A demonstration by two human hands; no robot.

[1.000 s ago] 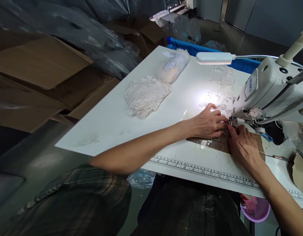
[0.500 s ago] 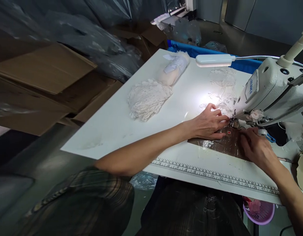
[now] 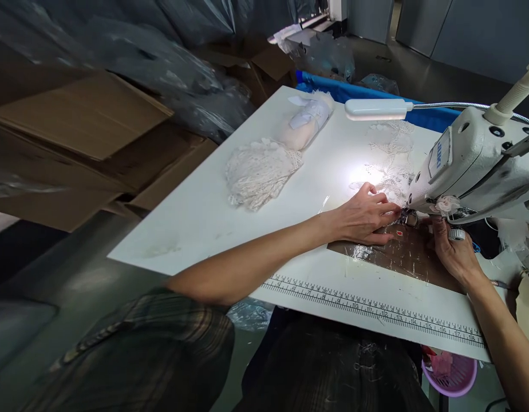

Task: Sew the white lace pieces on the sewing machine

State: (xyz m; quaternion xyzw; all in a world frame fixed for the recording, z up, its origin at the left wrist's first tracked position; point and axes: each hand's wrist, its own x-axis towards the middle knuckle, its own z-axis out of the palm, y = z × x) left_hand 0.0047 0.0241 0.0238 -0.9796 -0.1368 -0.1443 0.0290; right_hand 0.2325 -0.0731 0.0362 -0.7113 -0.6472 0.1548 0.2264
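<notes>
- Left hand (image 3: 363, 216) stays beside the presser foot (image 3: 409, 218), fingers spread downward; I cannot tell whether they grip anything.
- Right hand (image 3: 458, 260) has shifted rightward, away from the foot; its fingertips are partly hidden, so I cannot tell its grip. I judge the left hand alone steadies the work.
- I count, left to right: 1 fanned lace stack (image 3: 264, 173), 1 wrapped peach bundle (image 3: 301, 134), 1 spread of loose lace (image 3: 393, 182) behind the left fingers, 1 JUKI sewing machine (image 3: 474, 146).
</notes>
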